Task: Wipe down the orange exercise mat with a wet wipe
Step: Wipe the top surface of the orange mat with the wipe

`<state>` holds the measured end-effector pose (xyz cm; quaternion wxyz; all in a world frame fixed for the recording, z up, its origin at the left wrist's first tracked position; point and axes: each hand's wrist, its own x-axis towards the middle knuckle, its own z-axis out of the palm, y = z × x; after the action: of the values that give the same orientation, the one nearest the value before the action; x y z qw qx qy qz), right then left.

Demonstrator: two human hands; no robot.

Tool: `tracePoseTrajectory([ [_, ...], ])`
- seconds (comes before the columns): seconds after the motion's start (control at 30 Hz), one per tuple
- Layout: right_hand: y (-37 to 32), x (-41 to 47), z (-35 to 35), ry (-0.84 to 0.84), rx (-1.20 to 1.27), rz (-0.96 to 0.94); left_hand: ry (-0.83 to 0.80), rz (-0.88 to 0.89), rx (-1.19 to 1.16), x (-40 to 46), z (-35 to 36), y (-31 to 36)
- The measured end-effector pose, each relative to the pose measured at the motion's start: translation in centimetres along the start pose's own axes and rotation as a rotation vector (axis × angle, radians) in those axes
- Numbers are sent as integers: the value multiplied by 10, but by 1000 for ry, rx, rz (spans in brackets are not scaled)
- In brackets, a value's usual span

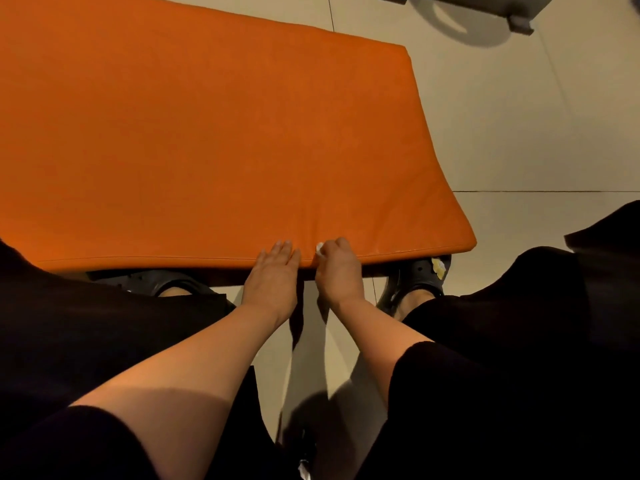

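- The wet wipe (319, 248) is mostly hidden: only a small white scrap shows, poking out past the knuckles of the right hand (337, 270), so its size and fold cannot be made out.
- The fingers of the right hand are curled tightly around that scrap and press it onto the near edge of the orange mat (214, 133); the fingertips themselves are tucked under and out of sight.
- The left hand (275, 271) lies flat just beside the right, fingers straight and close together, their tips resting on the mat's near edge and holding nothing.
- The mat fills the upper left of the view and is cut off at the left and top edges; its near right corner is rounded and overhangs the floor (519, 116).
- What carries the mat is hidden beneath it.
- Two dark shoes (415, 278) show under the mat's near edge, the left one half covered by black clothing (86, 323); a pale yellow mark on the right shoe is too small to identify.
- A grey object (485, 5) at the top right is cut off by the frame and casts a shadow on the tiles.
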<state>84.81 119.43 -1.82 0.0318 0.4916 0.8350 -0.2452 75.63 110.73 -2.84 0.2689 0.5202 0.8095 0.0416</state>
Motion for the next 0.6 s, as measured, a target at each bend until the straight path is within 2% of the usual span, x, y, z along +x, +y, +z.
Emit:
tracePoseTrajectory([
  [0.07, 1, 6, -1, -26, -43, -68, -6, -4, -6, 2, -2, 0],
  [0.27, 41, 39, -38, 220, -142, 311, 119, -45, 23, 8, -1, 5],
  [0.33, 26, 40, -31, 203, -92, 274, 153, -72, 32, 14, -4, 7],
  [0.47, 0, 34, -2, -17, -29, -126, 148, -146, 17, 30, -10, 9],
  [0.5, 3, 37, -4, -17, -60, -146, 144, -160, 7, 33, -11, 10],
  [0.6, 32, 61, -27, 114, -164, 41, 172, -168, -17, 38, -12, 14],
])
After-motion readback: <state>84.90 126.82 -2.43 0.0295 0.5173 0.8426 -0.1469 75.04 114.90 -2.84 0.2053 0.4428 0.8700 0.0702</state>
